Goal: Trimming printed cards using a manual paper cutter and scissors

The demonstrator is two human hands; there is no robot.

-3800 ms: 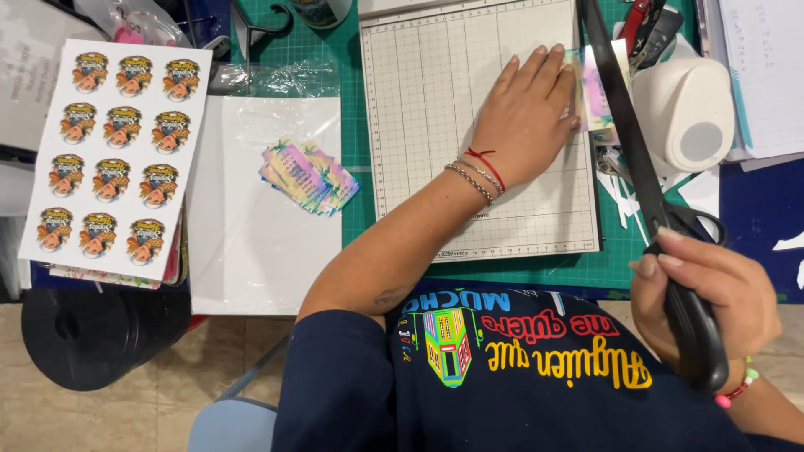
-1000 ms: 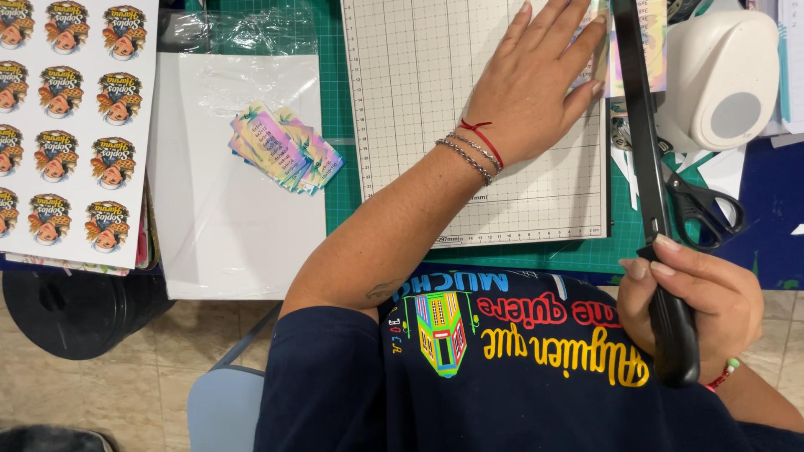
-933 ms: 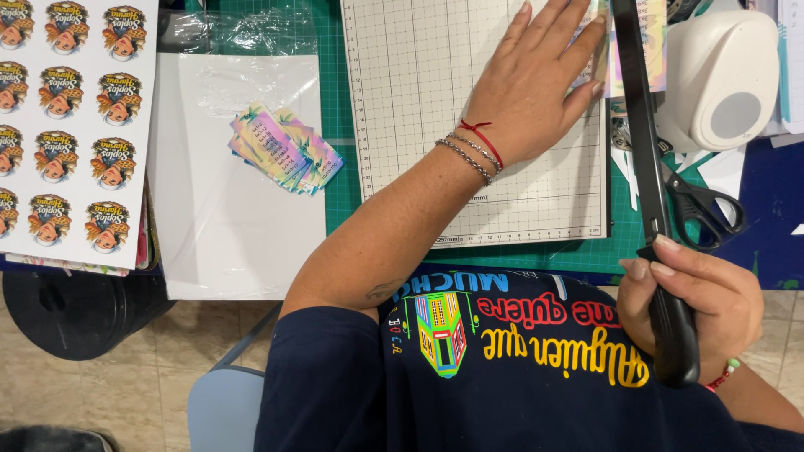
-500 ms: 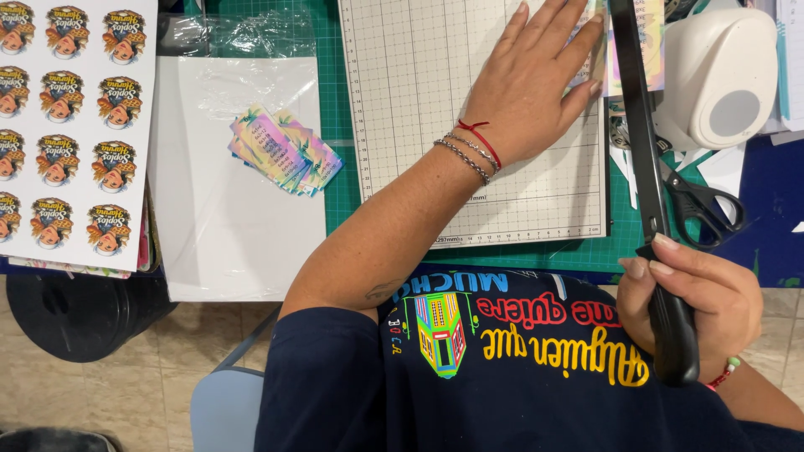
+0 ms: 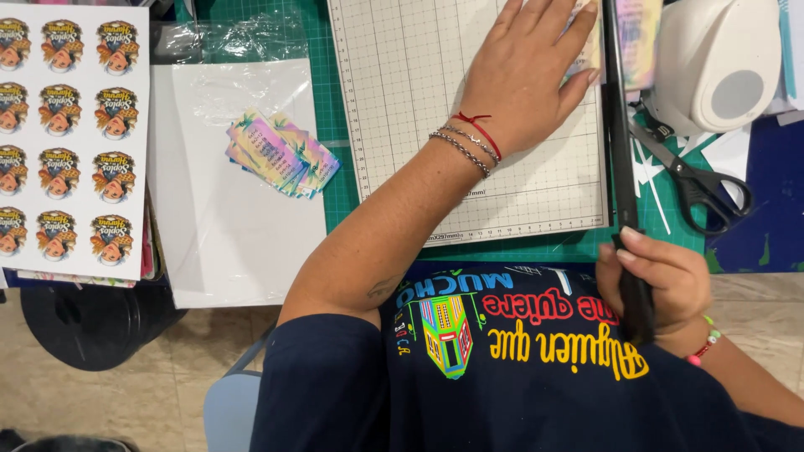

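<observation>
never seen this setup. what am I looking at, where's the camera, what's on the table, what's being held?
There is no machine here: a person works with two bare hands, filmed by one camera worn on the head, looking straight down. The left hand presses flat on the gridded white board of a paper trimmer. The right hand grips the end of the trimmer's long black blade arm. All this sits on a green cutting mat. To the left lie a fanned stack of colourful cards on a white sheet, and a sticker sheet. To the right are black scissors and a white punch.
</observation>
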